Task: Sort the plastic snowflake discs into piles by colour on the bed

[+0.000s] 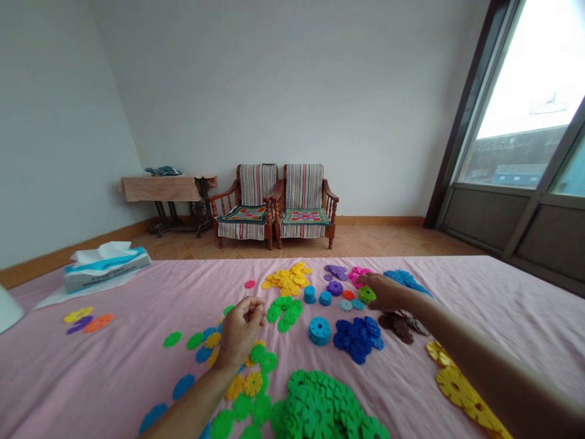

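My left hand point(241, 332) hovers above the left side of the cloth with its fingertips curled together; whatever they may hold is too small to make out. Below it lie mixed green, yellow and blue notched plastic discs point(253, 383). On the right, my right hand point(384, 291) reaches out with fingers stretched over the edge of a pink disc pile point(358, 275). Its thumb is apart from the fingers, close beside a lime green disc stack point(366, 295). Light blue stacks point(319, 330) and a dark blue pile point(358, 339) sit between the hands.
A large green disc pile point(320, 405) is nearest me. Yellow discs point(461, 387) lie under my right forearm, brown ones point(402, 326) beside it. A yellow pile point(287, 279) and a tissue box point(107, 268) stand farther back on the pink cloth point(137, 360). Two chairs point(304, 201) are beyond.
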The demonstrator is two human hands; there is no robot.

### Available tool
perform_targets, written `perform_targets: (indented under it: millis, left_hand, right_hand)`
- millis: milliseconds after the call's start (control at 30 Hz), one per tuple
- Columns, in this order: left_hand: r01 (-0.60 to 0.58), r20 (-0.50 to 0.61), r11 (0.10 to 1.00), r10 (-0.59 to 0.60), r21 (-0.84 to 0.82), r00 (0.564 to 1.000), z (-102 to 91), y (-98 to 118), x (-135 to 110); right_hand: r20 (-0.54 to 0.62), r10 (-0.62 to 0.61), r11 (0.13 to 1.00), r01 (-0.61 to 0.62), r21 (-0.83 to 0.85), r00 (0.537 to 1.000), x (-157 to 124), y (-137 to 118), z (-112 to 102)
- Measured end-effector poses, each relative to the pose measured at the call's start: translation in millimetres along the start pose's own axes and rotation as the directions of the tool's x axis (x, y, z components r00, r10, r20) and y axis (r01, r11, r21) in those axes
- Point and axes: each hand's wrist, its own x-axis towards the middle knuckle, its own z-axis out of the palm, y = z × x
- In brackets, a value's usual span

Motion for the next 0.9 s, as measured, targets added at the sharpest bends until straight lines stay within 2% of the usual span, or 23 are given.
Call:
perform_targets:
  millis: [200,367,667,900]
  left_hand:
    - [0.017,0.007,1.0,-0.017,0.001,1.0,0.0,2,-1]
    - [0.023,0.007,1.0,-0.023,0.007,1.0,0.0,2,-1]
    - [0.027,0.013,1.0,-0.027,0.015,1.0,0.9,0,0]
    - [0.029,0.017,1.0,-0.029,0.009,0.999,0.6,-1,-1]
  right_hand:
    - [-0.099,0.102,0.989,-0.091,0.113,0.99,-3,4,-9]
    - [-0.132,0.144,0.973,-0.116,0.2,0.981,9,6,-1]
    - [-0.082,0.105,0.95,-0.075,0.304,0.991,31,10,14]
    - [-0.149,0.114,0.954,-0.067,0.292,0.982,27,14,16]
